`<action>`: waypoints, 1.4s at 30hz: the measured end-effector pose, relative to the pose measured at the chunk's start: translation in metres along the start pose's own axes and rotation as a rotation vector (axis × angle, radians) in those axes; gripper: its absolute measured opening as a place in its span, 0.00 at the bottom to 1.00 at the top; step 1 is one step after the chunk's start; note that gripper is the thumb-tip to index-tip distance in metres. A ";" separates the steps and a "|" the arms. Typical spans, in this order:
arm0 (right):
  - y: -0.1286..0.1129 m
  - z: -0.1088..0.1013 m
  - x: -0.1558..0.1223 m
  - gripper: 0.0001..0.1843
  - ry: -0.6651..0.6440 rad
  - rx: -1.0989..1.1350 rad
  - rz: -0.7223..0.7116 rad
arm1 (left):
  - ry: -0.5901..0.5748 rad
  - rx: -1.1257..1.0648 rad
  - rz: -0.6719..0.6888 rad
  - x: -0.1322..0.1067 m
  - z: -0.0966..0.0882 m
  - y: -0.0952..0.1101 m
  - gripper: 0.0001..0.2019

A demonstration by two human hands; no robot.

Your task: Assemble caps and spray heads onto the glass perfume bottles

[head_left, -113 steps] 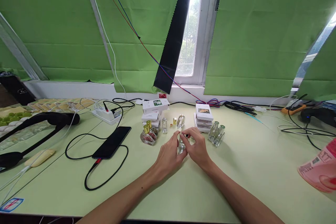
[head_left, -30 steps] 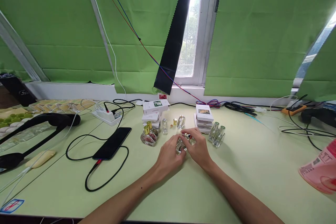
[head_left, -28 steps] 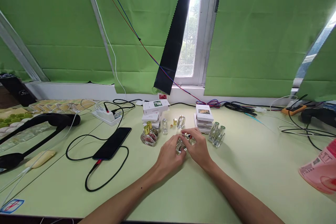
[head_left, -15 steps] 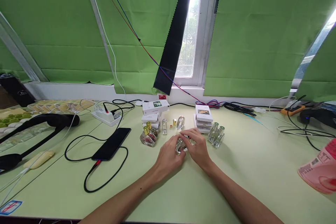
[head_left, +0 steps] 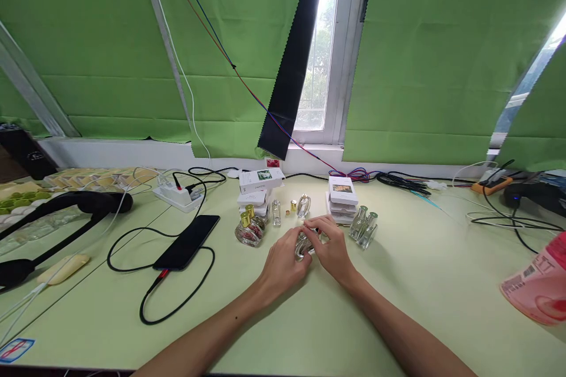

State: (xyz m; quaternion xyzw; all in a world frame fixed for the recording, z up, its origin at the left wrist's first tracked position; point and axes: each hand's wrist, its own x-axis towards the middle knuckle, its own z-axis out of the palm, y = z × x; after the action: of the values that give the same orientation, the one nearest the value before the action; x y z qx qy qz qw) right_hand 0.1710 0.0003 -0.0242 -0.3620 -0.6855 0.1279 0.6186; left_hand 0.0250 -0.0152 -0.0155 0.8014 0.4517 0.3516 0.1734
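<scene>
Both hands meet over a clear glass bottle (head_left: 302, 245) at the middle of the table. My left hand (head_left: 285, 256) is closed around its left side. My right hand (head_left: 329, 245) pinches at the bottle's top, whose details the fingers hide. Just behind stand a round clear bottle (head_left: 303, 206), a slim clear bottle (head_left: 276, 213) and two small gold caps (head_left: 293, 206). Left of the hands are round glass perfume bottles (head_left: 250, 231) with gold caps. To the right, slim glass bottles (head_left: 363, 228) with pale green caps stand close together.
Stacks of white boxes (head_left: 342, 193) stand behind the bottles. A black phone (head_left: 188, 242) with a looping cable lies left, near a white power strip (head_left: 179, 195). Black headphones (head_left: 66, 212) lie far left; a pink pouch (head_left: 537, 283) is at right. Coiled cables (head_left: 404, 182) run along the wall.
Both hands stay on the bottle in nearly the same pose. The whole view has shifted very slightly; nothing else has visibly moved.
</scene>
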 end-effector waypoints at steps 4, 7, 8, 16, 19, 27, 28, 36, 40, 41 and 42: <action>-0.001 -0.001 0.001 0.05 -0.009 0.003 -0.007 | 0.000 0.007 0.002 0.000 0.000 0.000 0.19; -0.002 -0.002 0.001 0.05 -0.015 -0.005 -0.017 | 0.001 0.012 0.007 0.001 0.000 0.000 0.20; -0.002 -0.002 0.002 0.05 -0.018 -0.009 -0.018 | 0.003 0.012 0.007 0.001 0.001 -0.001 0.20; 0.000 -0.002 0.002 0.06 -0.025 0.003 -0.025 | 0.000 0.020 0.003 0.000 -0.001 0.001 0.20; 0.001 -0.002 0.002 0.05 -0.024 0.016 -0.012 | -0.002 0.019 0.004 -0.001 -0.001 0.001 0.19; 0.002 -0.003 0.003 0.04 -0.032 0.047 0.012 | -0.001 0.016 0.005 0.000 -0.001 0.001 0.21; 0.002 -0.003 0.003 0.04 -0.033 0.048 0.011 | 0.002 0.014 0.006 0.000 -0.001 0.001 0.21; 0.002 -0.004 0.004 0.04 -0.049 0.030 0.005 | 0.008 0.017 0.011 0.000 0.000 0.000 0.21; 0.002 -0.005 0.004 0.04 -0.055 0.024 -0.012 | 0.009 0.024 0.010 0.000 0.000 0.000 0.21; 0.002 -0.005 0.004 0.04 -0.058 0.022 -0.017 | 0.010 0.022 0.011 0.000 0.000 0.000 0.21; 0.002 -0.005 0.004 0.04 -0.060 0.020 -0.021 | 0.010 0.021 0.013 0.000 0.000 0.000 0.21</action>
State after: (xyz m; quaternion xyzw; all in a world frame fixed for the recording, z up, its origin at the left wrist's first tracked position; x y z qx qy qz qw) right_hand 0.1766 0.0029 -0.0209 -0.3445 -0.7061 0.1391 0.6029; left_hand 0.0251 -0.0151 -0.0150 0.8043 0.4511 0.3518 0.1606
